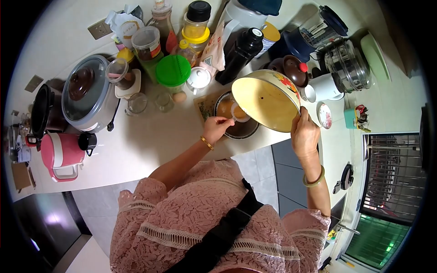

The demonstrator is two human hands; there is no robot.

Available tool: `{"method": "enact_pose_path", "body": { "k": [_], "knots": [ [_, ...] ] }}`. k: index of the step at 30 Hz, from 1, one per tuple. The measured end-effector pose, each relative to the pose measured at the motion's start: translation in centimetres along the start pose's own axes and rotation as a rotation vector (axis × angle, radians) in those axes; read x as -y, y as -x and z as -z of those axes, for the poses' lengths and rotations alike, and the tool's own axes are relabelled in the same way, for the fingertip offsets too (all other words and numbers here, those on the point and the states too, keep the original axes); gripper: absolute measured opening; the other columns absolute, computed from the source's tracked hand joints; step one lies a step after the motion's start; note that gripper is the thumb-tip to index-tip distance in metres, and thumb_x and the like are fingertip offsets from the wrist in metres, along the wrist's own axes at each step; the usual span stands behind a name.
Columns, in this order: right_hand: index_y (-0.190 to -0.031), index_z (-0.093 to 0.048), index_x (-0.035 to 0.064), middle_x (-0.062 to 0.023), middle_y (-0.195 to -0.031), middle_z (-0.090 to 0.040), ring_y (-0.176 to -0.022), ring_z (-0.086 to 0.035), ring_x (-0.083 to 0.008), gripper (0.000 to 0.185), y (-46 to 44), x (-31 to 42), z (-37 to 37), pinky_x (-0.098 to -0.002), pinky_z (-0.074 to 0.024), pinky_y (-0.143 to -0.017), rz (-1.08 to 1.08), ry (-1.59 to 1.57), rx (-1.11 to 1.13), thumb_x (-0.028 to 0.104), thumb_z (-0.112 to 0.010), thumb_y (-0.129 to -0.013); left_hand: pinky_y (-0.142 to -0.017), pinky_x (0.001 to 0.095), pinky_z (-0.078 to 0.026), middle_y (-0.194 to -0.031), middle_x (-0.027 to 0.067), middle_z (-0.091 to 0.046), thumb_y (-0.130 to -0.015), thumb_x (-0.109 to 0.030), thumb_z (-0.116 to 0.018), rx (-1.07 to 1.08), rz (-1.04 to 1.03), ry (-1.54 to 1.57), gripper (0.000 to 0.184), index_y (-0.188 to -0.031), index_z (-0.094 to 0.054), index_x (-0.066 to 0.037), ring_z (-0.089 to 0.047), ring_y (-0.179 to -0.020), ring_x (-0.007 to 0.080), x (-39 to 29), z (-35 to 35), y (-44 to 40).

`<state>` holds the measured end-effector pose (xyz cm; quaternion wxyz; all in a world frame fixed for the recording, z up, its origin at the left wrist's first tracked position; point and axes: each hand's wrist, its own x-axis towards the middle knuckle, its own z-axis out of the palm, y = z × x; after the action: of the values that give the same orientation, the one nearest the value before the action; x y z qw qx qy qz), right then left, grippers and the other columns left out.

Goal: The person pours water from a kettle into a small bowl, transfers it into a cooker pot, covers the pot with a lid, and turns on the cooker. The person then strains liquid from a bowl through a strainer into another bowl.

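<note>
My right hand [305, 132] grips the rim of a yellow enamel basin [268, 102] with a flower pattern outside. The basin is tilted, its edge over a dark round pot [242, 132] on the counter. My left hand [217, 128] pinches the handle of a small white strainer [240, 112], which sits over the pot beneath the basin's edge. Something orange-brown shows in and around the strainer. A patterned board [205, 105] lies partly under the pot.
A green-lidded jar [173, 71], an egg [180, 97], glass cups [136, 104] and a black bottle [243, 52] stand behind my hands. At the left are an electric pan [86, 91] and a pink kettle [63, 150]. A small patterned dish [324, 115] lies at the right.
</note>
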<state>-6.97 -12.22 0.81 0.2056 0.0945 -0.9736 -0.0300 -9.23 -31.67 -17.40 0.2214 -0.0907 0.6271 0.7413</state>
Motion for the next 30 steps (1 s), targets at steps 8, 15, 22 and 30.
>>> {"method": "enact_pose_path", "body": {
  "k": [8,15,22,30],
  "knots": [
    [-0.098,-0.048,-0.0052,-0.0203,-0.067,-0.055,-0.055,-0.055,-0.0335,0.023,0.1,0.0,0.2,-0.0372,-0.0461,-0.049,-0.023,-0.058,-0.005,0.000,-0.049,-0.076,-0.047,0.0172,-0.034,-0.067,-0.0004,-0.059,-0.071,-0.021,-0.065,-0.006,0.049,-0.024,0.020,-0.080,-0.064,-0.003,-0.046,-0.053,0.0042,-0.3,-0.3,0.2],
    [-0.097,-0.047,-0.0050,-0.0131,-0.063,-0.053,-0.051,-0.055,-0.0266,0.030,0.1,-0.1,0.1,-0.0327,-0.0464,-0.044,0.036,-0.004,-0.058,-0.002,-0.051,-0.067,-0.051,0.0174,-0.035,-0.070,0.0004,-0.060,-0.072,-0.019,-0.065,-0.007,0.008,0.056,0.019,-0.080,-0.064,-0.002,-0.046,-0.057,0.0045,1.0,-0.3,-0.4],
    [-0.097,-0.048,-0.0058,-0.0161,-0.066,-0.054,-0.054,-0.055,-0.0292,0.027,0.5,-0.1,-0.1,-0.0344,-0.0464,-0.047,0.010,-0.021,-0.041,-0.001,-0.051,-0.071,-0.044,0.0183,-0.031,-0.058,-0.0030,-0.054,-0.072,-0.016,-0.064,-0.045,0.033,0.056,0.016,-0.075,-0.065,0.000,-0.039,-0.048,0.0035,-0.1,-0.4,0.5],
    [-0.096,-0.050,-0.0054,-0.0196,-0.070,-0.056,-0.059,-0.057,-0.0331,0.022,1.1,-0.5,-0.4,-0.0369,-0.0472,-0.052,-0.064,-0.043,-0.013,-0.001,-0.050,-0.074,-0.042,0.0182,-0.030,-0.056,-0.0034,-0.052,-0.073,-0.017,-0.064,-0.030,0.020,0.036,0.016,-0.075,-0.065,-0.001,-0.038,-0.046,0.0035,-0.2,-0.2,0.7]
  ]
}}
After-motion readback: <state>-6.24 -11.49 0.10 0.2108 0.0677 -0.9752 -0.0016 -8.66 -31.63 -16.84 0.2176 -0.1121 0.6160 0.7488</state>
